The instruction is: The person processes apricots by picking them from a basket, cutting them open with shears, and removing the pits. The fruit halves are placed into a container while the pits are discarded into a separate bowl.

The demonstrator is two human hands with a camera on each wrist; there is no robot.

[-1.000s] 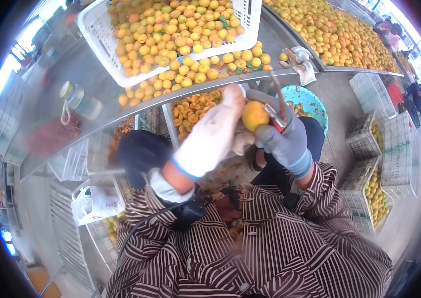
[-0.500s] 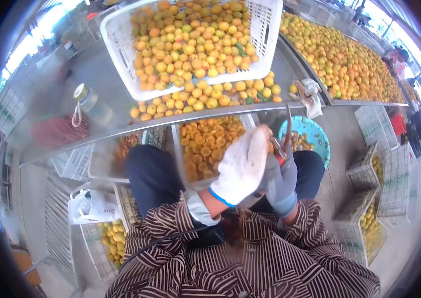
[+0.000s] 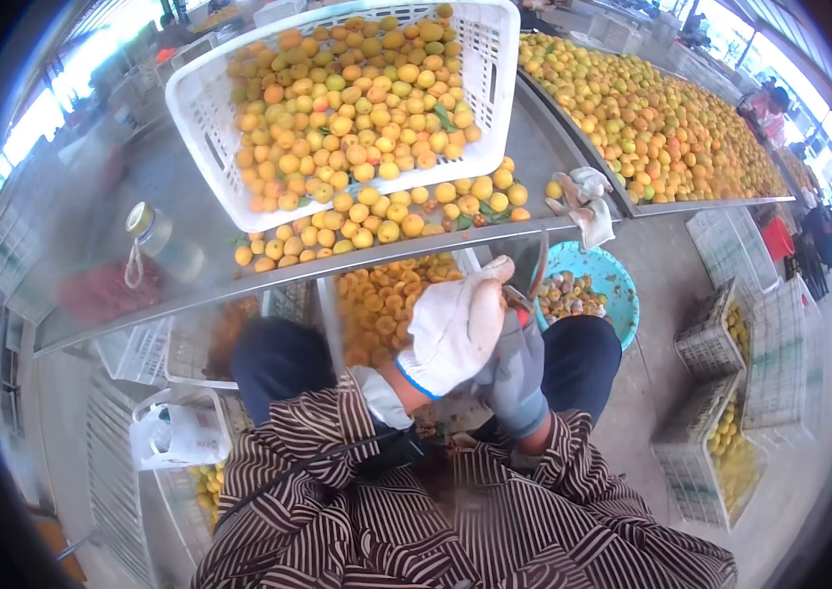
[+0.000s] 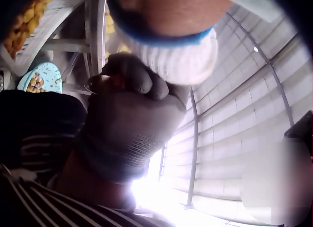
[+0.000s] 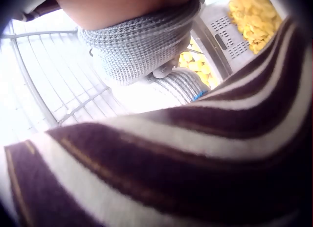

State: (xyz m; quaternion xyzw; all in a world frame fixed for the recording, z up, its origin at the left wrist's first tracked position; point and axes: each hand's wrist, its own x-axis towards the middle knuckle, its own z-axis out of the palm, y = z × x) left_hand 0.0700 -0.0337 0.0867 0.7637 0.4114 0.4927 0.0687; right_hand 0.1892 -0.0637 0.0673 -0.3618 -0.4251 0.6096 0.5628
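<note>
My left hand (image 3: 453, 329), in a white glove with a blue cuff, curls against the right hand at the centre of the head view, its thumb pointing up. Behind it my right hand (image 3: 517, 381), in a grey glove, grips a red-handled cutting tool whose narrow curved blade (image 3: 539, 263) sticks upward. An apricot is hidden between the gloves. In the left wrist view the grey glove (image 4: 137, 112) is curled below the white cuff (image 4: 181, 58). Fabric and the grey cuff (image 5: 137, 48) fill most of the right wrist view, hiding the fingers there.
A white crate (image 3: 202, 162) of apricots stands on the metal table (image 3: 494, 232), with loose apricots before it. Beneath lies a tray of cut apricots (image 3: 377, 299). A turquoise basin (image 3: 620, 285) holds pits. Crumpled gloves (image 3: 588, 211) and a bottle (image 3: 166, 240) lie on the table.
The apricot, visible beside the tool a second ago, has become covered by the left hand. Both hands have come together and lowered towards the lap. The head view has shifted.
</note>
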